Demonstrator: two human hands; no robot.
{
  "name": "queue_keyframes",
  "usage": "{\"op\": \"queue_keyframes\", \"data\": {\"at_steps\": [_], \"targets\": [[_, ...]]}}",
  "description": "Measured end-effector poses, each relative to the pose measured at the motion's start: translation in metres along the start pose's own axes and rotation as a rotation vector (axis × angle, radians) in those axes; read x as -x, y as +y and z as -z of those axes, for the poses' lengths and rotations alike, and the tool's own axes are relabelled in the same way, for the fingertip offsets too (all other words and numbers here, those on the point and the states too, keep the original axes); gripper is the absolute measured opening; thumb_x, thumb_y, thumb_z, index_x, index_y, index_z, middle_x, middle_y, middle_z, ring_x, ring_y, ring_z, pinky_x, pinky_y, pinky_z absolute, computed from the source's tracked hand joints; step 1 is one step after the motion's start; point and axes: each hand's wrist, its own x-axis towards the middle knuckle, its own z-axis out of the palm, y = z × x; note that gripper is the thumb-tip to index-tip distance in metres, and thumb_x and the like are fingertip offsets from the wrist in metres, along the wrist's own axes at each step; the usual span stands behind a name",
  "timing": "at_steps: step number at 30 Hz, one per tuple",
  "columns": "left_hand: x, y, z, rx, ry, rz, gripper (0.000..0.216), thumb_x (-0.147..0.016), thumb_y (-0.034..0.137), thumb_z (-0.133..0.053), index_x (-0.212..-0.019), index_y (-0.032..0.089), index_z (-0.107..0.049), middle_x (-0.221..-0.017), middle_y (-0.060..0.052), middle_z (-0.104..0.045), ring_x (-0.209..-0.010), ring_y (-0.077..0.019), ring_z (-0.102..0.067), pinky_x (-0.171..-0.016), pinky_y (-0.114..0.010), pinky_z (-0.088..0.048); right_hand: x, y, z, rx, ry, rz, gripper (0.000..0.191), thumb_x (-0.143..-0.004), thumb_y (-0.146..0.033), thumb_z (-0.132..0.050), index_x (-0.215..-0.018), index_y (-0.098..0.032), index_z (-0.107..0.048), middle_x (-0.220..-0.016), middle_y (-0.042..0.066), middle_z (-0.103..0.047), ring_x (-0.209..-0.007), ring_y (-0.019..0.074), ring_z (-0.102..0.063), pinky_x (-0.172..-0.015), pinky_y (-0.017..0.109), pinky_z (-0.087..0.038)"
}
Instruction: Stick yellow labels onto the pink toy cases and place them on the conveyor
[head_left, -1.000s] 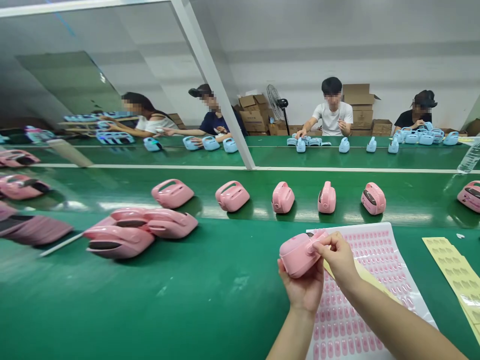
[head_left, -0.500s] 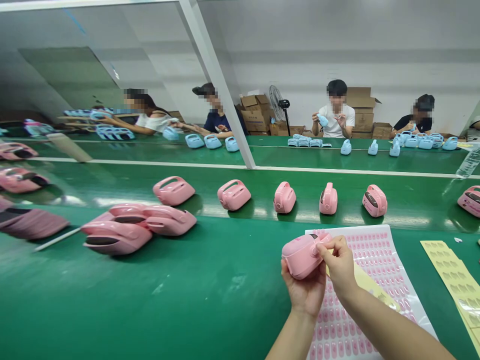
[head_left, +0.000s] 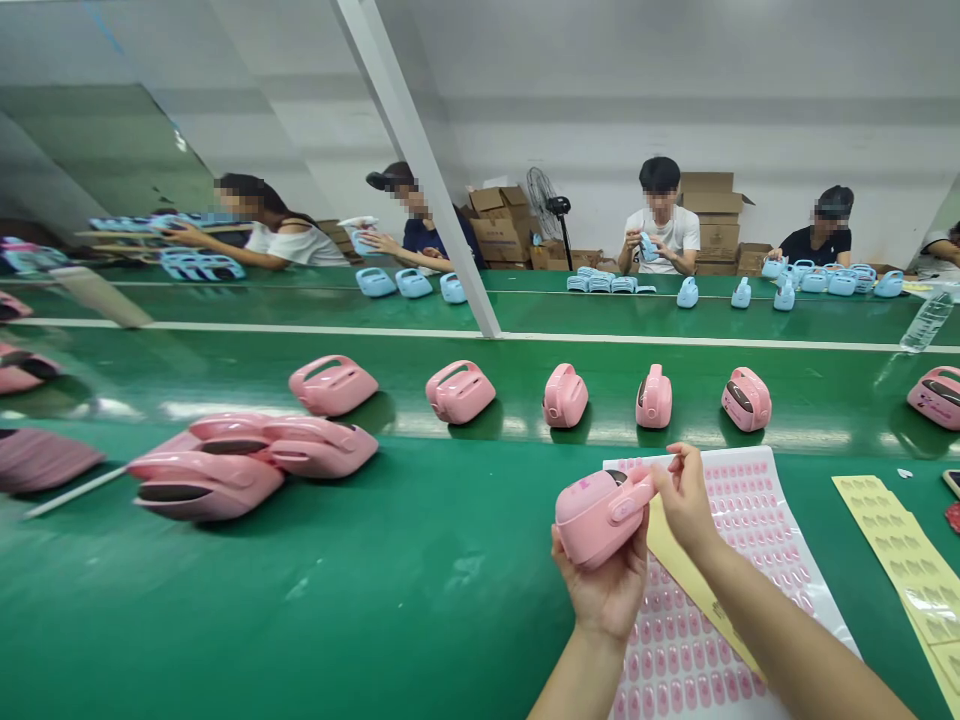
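Note:
My left hand [head_left: 604,590] supports a pink plastic device with a handle [head_left: 598,522] from below, its fingers wrapped round the underside. This device is tilted, with a dark panel partly showing on top and a small oval sticker on the side of its handle. At the far end of the handle is my right hand [head_left: 688,505], thumb close to the handle and fingers loosely bent and apart. Whether the thumb touches it I cannot tell. Beneath both hands lies a white sheet of pink oval stickers [head_left: 739,530], partly covered by a yellow sticker sheet [head_left: 701,580].
Several pink devices [head_left: 459,392] stand in a row beyond my hands; a cluster of pink devices [head_left: 225,470] sits to the left. More yellow sheets [head_left: 900,560] lie at right. Across the green table, co-workers handle blue devices [head_left: 375,282]. A slanted white post [head_left: 420,170] rises mid-table.
My right hand has drawn back from the side of the handle to its far end, uncovering the oval sticker. The view has shifted slightly. My left hand keeps its hold.

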Motion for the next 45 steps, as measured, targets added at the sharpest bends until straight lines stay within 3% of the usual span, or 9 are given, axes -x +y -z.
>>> {"op": "queue_keyframes", "data": {"at_steps": [2,5,10,17,21,25,30,38,45], "targets": [[0.001,0.002,0.000,-0.018,-0.068,-0.006,0.043,-0.079,0.041,-0.046,-0.115,0.020,-0.054,-0.120,-0.007,-0.059,-0.117,-0.0209,-0.047,-0.099,-0.031,-0.036,-0.019,0.015,-0.001,0.128,-0.123,-0.087,0.027,-0.082,-0.030,-0.040,-0.104,-0.015,-0.048,-0.081,0.004,-0.046,-0.072,0.0172,-0.050,-0.069,0.032,-0.045],[0.002,0.004,-0.001,-0.049,-0.095,-0.019,0.039,-0.081,0.040,-0.044,-0.115,0.024,-0.055,-0.117,-0.004,-0.061,-0.116,-0.0192,-0.048,-0.100,-0.031,-0.034,-0.040,0.031,-0.004,0.222,-0.219,-0.064,0.029,-0.075,-0.021,-0.051,-0.103,-0.017,-0.056,-0.083,0.005,-0.047,-0.081,0.0205,-0.051,-0.076,0.035,-0.041],[-0.002,0.015,-0.002,-0.057,0.067,-0.059,0.041,-0.076,0.051,-0.050,-0.110,0.029,-0.058,-0.107,-0.003,-0.066,-0.104,-0.0198,-0.057,-0.094,-0.034,-0.042,-0.045,0.032,-0.018,0.249,-0.317,0.008,0.028,-0.063,-0.013,-0.066,-0.089,-0.023,-0.067,-0.081,0.005,-0.050,-0.084,0.0229,-0.048,-0.080,0.037,-0.035],[-0.010,0.026,-0.001,-0.232,0.181,-0.210,0.051,-0.071,0.050,-0.058,-0.118,0.034,-0.049,-0.112,-0.001,-0.063,-0.103,-0.0237,-0.057,-0.086,-0.039,-0.047,-0.049,0.021,-0.027,0.067,-0.290,-0.054,0.005,-0.065,-0.014,-0.063,-0.062,-0.019,-0.063,-0.074,0.002,-0.054,-0.079,0.0184,-0.050,-0.075,0.033,-0.036],[-0.011,0.018,-0.005,-0.646,0.292,-0.255,0.074,-0.056,0.033,-0.075,-0.124,0.033,-0.044,-0.118,-0.004,-0.059,-0.106,-0.0302,-0.054,-0.084,-0.044,-0.048,-0.057,0.008,-0.001,-0.105,-0.242,-0.117,0.019,-0.077,-0.028,-0.048,-0.070,-0.017,-0.061,-0.070,0.001,-0.058,-0.067,0.0141,-0.051,-0.062,0.027,-0.039],[-0.006,0.010,-0.003,-1.200,0.203,-0.271,0.101,-0.037,0.006,-0.080,-0.125,0.035,-0.042,-0.127,-0.004,-0.051,-0.114,-0.0334,-0.047,-0.092,-0.050,-0.039,-0.050,-0.020,0.042,-0.321,-0.367,-0.105,0.020,-0.073,-0.036,-0.054,-0.067,-0.017,-0.060,-0.065,-0.001,-0.059,-0.062,0.0126,-0.051,-0.059,0.026,-0.039],[-0.004,0.007,-0.003,-1.316,0.058,-0.132,0.098,-0.030,-0.001,-0.078,-0.120,0.028,-0.051,-0.122,-0.010,-0.055,-0.113,-0.0365,-0.047,-0.097,-0.055,-0.029,-0.030,-0.046,0.078,-0.226,-0.592,0.014,0.013,-0.064,-0.029,-0.065,-0.057,-0.019,-0.062,-0.062,-0.002,-0.051,-0.061,0.0122,-0.046,-0.056,0.025,-0.037],[-0.004,0.007,-0.006,-1.224,0.065,-0.111,0.086,-0.031,-0.005,-0.073,-0.111,0.023,-0.060,-0.121,-0.010,-0.056,-0.115,-0.0368,-0.046,-0.098,-0.048,-0.033,-0.019,-0.045,0.077,-0.181,-0.574,0.032,0.010,-0.066,-0.022,-0.064,-0.056,-0.020,-0.060,-0.065,-0.002,-0.048,-0.060,0.0116,-0.046,-0.057,0.025,-0.040],[-0.003,0.006,0.003,-1.462,-0.041,-0.137,0.094,-0.036,0.000,-0.076,-0.121,0.029,-0.050,-0.129,-0.009,-0.049,-0.116,-0.0363,-0.045,-0.097,-0.054,-0.031,-0.011,-0.041,0.075,-0.139,-0.518,0.071,0.011,-0.067,-0.016,-0.061,-0.058,-0.019,-0.057,-0.067,-0.002,-0.045,-0.064,0.0125,-0.045,-0.060,0.026,-0.039]]}}
